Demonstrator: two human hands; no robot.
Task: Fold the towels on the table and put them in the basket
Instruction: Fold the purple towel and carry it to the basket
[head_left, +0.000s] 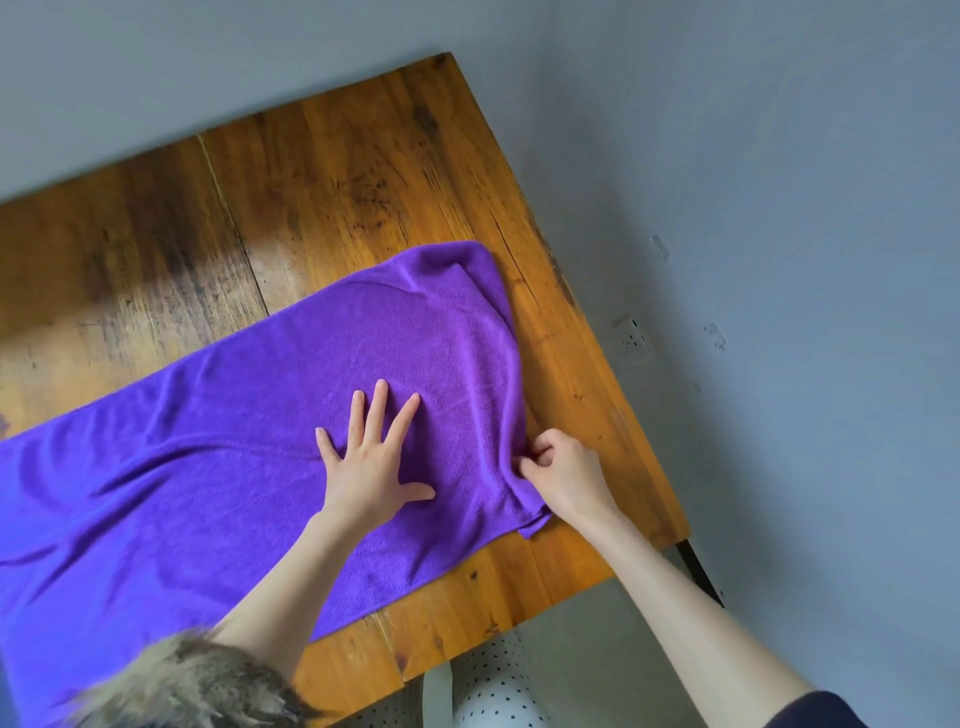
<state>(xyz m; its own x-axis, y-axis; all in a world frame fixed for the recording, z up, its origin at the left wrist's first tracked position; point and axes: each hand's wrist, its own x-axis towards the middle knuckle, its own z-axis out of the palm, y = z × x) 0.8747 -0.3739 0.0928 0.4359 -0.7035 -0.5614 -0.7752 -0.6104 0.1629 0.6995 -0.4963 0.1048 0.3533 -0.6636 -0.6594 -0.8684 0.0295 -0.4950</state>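
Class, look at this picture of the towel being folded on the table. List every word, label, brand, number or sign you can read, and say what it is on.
None: no readable text on the purple towel, the wooden table, the wall or the wall socket.

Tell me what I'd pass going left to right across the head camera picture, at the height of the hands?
Purple towel → left hand, flat on the towel → right hand, pinching the towel's right edge → bare wooden table → grey wall.
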